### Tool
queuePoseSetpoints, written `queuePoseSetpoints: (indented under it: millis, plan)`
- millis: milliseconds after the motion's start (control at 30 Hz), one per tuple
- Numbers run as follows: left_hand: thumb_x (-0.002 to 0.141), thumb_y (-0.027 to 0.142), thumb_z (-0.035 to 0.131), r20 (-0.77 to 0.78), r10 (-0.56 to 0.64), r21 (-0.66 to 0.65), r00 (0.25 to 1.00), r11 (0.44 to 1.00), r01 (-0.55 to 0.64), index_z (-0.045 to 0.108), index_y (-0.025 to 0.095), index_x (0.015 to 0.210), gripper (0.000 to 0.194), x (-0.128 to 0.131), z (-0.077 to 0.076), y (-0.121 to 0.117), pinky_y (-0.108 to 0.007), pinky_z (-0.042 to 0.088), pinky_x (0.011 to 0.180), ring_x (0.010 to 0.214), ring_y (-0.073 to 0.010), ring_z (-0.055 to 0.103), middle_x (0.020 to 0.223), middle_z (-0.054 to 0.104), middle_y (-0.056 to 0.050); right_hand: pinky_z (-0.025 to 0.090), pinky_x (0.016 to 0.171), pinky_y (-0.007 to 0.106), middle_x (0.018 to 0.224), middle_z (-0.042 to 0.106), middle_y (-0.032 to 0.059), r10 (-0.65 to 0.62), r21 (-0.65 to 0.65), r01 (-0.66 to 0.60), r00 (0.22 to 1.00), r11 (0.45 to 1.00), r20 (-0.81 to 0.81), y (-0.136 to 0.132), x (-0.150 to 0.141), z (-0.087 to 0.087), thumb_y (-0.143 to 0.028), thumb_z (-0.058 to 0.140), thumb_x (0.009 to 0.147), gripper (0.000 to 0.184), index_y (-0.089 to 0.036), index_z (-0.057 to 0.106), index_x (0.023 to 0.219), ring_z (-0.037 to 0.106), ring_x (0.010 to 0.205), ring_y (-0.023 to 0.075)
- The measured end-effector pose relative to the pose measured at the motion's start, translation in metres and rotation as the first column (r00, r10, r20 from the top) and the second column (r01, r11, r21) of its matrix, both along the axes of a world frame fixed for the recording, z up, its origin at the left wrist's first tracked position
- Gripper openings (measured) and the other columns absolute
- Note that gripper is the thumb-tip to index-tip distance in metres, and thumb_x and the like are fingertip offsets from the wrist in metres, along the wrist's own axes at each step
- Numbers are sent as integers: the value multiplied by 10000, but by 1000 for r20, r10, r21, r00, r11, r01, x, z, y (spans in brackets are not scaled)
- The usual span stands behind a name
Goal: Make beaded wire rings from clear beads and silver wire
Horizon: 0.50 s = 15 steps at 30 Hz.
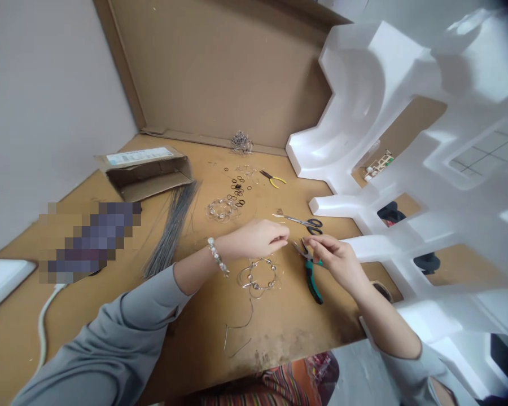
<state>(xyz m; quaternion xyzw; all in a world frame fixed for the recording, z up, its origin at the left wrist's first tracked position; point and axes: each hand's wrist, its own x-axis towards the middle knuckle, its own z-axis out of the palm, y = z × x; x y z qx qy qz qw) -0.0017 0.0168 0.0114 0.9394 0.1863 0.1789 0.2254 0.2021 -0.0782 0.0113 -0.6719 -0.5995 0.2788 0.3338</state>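
My left hand [258, 238], a beaded bracelet [217, 256] on its wrist, is closed with the fingertips pressed together; whatever they hold is too small to tell. Opposite it, my right hand [336, 258] pinches thumb and fingers together, with something thin at the tips that I cannot make out. Pliers with green and black handles [313, 282] lie just under the right fingers, jaws apart. Below the left hand rests a wire ring with clear beads [262, 276], thin wire loops around it. Scissors with black handles [307, 223] lie beyond the hands.
Farther back are yellow-handled pliers [274, 179], dark small rings [238, 189], another beaded wire ring [222, 209] and a tangle of wire [241, 142]. A bundle of straight wires [169, 231] lies left by an open cardboard box [148, 172]. White foam pieces [364, 248] border the right.
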Motion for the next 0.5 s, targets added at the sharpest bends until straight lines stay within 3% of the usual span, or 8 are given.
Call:
queuePoseSetpoints:
  millis: [100,233,400,500]
  plan:
    - [869,215,411,-55,22,130,998,991,-14,530,158,723,197,3,-1,-5,-249,278,544,611,-122,486,702,584,-14,368,465,238,623,607,8,40,-135,-66,982,989,-184,7,-18,10,-511,578,748,394,-154,689,872,478,470,91]
    - [877,229,397,-76,65,177,995,983,-51,539,160,732,215,2,-5,-5,-255,267,532,613,-128,498,703,589,-18,341,408,214,685,639,12,32,-177,-96,943,979,-332,14,-32,3,-496,643,690,348,-166,678,795,481,440,67]
    - [875,295,407,-84,197,13,977,980,-196,568,174,796,216,-14,-14,2,-240,319,573,641,-123,511,739,594,-9,413,431,220,691,642,10,-25,-147,-51,881,988,-472,26,-34,-13,-437,696,643,291,-169,649,746,529,456,76]
    - [808,345,500,-196,217,-92,956,967,-238,565,174,814,183,-25,-27,4,-240,341,590,670,-132,524,782,598,-13,454,481,233,651,631,10,-53,-114,-7,853,993,-519,35,-32,-25,-429,701,635,293,-158,635,725,562,490,94]
